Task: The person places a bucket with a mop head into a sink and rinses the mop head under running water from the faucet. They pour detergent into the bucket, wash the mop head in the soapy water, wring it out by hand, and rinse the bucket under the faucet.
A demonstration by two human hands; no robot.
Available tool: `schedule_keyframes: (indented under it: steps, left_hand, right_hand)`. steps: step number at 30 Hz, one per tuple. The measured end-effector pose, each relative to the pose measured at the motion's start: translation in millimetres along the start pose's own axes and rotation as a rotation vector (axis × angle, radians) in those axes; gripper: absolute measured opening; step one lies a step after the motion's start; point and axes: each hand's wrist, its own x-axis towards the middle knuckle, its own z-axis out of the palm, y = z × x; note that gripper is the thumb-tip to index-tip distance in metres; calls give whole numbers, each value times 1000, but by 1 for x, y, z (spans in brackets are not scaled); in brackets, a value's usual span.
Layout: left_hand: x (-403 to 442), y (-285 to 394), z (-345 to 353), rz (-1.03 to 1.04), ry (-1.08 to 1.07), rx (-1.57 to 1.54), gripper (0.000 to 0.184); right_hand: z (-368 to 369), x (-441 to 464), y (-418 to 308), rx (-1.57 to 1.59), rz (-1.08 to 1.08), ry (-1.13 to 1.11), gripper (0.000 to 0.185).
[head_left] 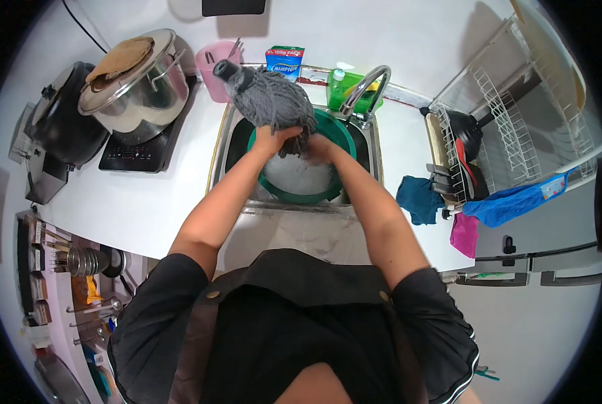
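Observation:
A grey mop head point(271, 101) of stringy yarn, with a dark socket at its upper left end, is held above a green basin point(349, 135) in the sink. My left hand point(276, 140) grips its lower side, the fingers wrapped into the strands. Close by on the right, my right hand point(320, 149) is at the hanging ends of the strands; it is blurred and its fingers are partly hidden. White suds point(297, 176) cover the water below both hands.
Behind the sink stand a faucet point(366, 91), a green soap bottle point(337, 84), a detergent packet point(285, 62) and a pink cup point(213, 84). Left are a steel pot point(139, 94) and a black cooker point(69, 121). A dish rack point(510, 121) and a teal cloth point(419, 200) are right.

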Motion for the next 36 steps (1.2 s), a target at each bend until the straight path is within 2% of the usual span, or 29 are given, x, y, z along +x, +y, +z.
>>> schedule_keyframes:
  steps: [1,2,4,5,6,7,8,9,11,12,14,15,16,18,19,20,22,25,28,29,31,36]
  left_hand:
    - [4,-3,-3,-126,-75,-122,53]
    - [6,-2,-7,-113,-71,-121,53]
    - [4,0,-11,59,6,-93,39]
    - [1,1,-15,27,-20,-132,41]
    - [0,0,-17,27,-13,-138,41]
    - [-1,-5,-19,-25,-26,-124,48]
    - [-3,-6,-21,-76,-45,-106,56]
    - [-4,-7,-20,-96,-40,-79,57]
    - [-9,1,-19,-76,-26,-69,58]
    - [-9,8,-19,-53,-6,-62,59]
    - [-11,24,-23,16,15,32,60]
    - [-12,32,-26,75,32,133,61]
    - [-9,35,-30,79,34,133,61]
    - [-5,40,-37,101,-14,130,62]
    - [-7,51,-39,112,-14,129,58]
    - [-10,62,-42,112,-17,131,58]
    - [-16,78,-48,108,2,81,56]
    - [-15,66,-54,160,8,-48,55]
    - [-14,60,-61,127,27,-63,50]
    - [-15,57,-63,127,26,-66,50]
    - [-16,55,-68,-10,34,-340,43]
    - [-16,67,-86,-41,34,-390,41]
  right_hand:
    - [-5,-1,3,-326,-140,125,31]
    - [-9,-2,1,-655,-290,252,28]
    - [-18,-9,-7,-1324,-589,518,21]
    - [-21,-16,-8,-1657,-729,649,18]
    - [-25,-22,-11,-1666,-728,643,18]
    - [-15,-40,-18,-1704,-892,915,12]
    - [-10,-52,-20,-1711,-1053,1198,8]
    - [-30,-45,-15,-1708,-1048,1199,8]
    - [-83,-19,-9,-1520,-513,1000,13]
    - [-76,-29,-14,-1525,-521,1005,13]
    - [-51,-55,-23,-1034,-390,936,22]
    - [-57,-41,-20,-994,-481,986,20]
    - [-51,-36,-26,-995,-485,985,20]
    - [-36,-29,-29,-514,-476,504,19]
    - [2,-47,-36,-599,-431,570,23]
    - [21,-52,-36,-577,-456,518,19]
    - [35,-38,-33,-746,-406,612,19]
    - [54,-30,-28,-612,-409,575,23]
    - [89,-42,-29,-744,-411,655,24]
    - [84,-34,-30,-732,-390,615,24]
    - [89,-37,-31,-715,-397,620,25]
    - [94,-27,-27,-598,-423,597,29]
